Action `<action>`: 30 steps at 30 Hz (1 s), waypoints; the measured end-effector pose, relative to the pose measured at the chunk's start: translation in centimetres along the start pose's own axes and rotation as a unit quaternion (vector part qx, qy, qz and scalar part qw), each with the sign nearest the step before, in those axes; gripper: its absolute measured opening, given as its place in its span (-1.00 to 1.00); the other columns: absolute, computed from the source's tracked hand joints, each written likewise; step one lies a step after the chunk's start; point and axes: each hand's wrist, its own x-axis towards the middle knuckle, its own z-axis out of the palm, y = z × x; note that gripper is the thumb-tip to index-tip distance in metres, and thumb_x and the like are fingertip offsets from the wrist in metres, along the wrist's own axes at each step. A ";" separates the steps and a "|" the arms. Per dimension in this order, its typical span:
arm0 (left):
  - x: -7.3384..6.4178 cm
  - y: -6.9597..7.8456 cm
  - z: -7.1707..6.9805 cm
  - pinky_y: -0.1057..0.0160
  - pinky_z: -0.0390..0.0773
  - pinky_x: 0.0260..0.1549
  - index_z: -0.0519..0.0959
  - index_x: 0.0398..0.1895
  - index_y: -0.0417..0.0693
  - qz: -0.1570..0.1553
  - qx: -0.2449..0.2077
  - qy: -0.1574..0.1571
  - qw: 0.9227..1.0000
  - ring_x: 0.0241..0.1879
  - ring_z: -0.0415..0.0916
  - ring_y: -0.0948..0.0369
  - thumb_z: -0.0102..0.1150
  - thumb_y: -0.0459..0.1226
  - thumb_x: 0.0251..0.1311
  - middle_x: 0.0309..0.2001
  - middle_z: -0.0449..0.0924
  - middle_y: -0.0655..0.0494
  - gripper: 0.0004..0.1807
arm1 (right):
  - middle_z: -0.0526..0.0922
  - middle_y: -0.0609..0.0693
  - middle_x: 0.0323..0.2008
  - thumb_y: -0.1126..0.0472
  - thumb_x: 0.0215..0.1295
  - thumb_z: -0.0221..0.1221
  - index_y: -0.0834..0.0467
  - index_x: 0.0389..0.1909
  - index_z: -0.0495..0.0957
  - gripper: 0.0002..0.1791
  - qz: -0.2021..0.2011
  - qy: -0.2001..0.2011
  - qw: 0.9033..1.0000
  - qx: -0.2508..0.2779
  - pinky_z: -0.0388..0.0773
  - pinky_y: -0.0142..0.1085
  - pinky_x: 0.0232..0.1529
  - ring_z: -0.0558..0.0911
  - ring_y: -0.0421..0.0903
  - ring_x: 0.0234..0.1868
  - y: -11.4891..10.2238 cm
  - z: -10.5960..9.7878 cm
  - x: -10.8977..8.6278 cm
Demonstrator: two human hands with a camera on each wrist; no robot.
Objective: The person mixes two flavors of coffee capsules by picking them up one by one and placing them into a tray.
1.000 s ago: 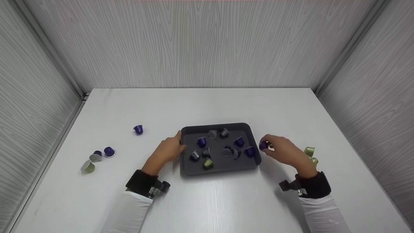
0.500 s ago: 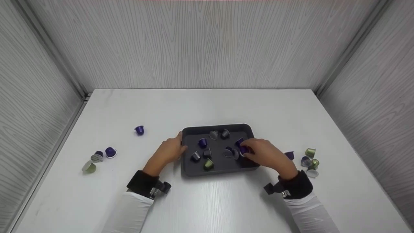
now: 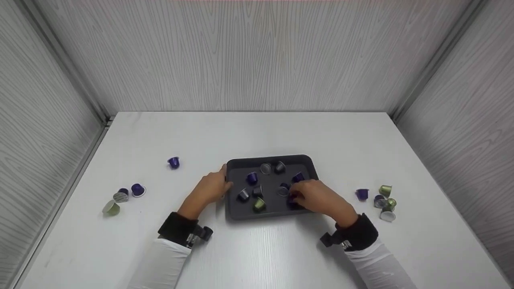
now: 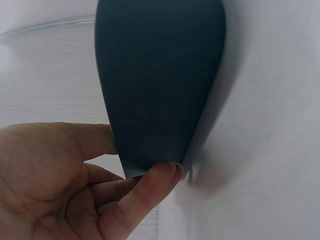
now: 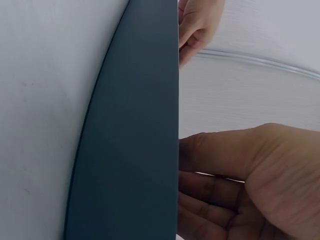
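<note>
A dark grey tray [image 3: 261,215] lies mid-table with several coffee capsules in it, purple, grey and green. My left hand [image 3: 207,186] grips its left end; in the left wrist view the fingers [image 4: 145,192] curl at the tray wall [image 4: 160,90]. Reaching over the tray's right side, my right hand [image 3: 321,198] pinches a purple coffee capsule [image 3: 292,204], low over the tray floor. A green capsule [image 3: 259,204] and a purple capsule [image 3: 252,178] lie further left inside. In the right wrist view, the tray wall [image 5: 130,125] hides my right fingertips.
Right of the tray are a purple capsule [image 3: 362,194] and a cluster with a green capsule [image 3: 385,190] and a white-lidded one [image 3: 387,216]. On the left lie a lone purple capsule [image 3: 174,162], another purple capsule [image 3: 137,189] and a pale green capsule [image 3: 111,208]. Wood-grain panels [image 3: 249,56] enclose the table.
My right hand has carried the purple capsule from just outside the tray's right edge leftward into the tray and lowered it. My left hand stays on the tray's left end.
</note>
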 end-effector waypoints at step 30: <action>0.0 0.2 -0.3 -0.05 0.55 -0.14 0.02 0.49 -0.35 -0.011 0.000 -0.009 1.000 -0.18 0.59 -0.09 0.05 -0.14 0.42 -0.06 0.59 -0.33 -0.25 | 0.60 0.11 0.04 0.02 0.36 0.22 0.19 0.15 0.53 -0.55 -0.032 0.135 0.987 -0.084 0.51 -0.01 0.08 0.56 0.10 0.10 4.1 -0.8 -3.9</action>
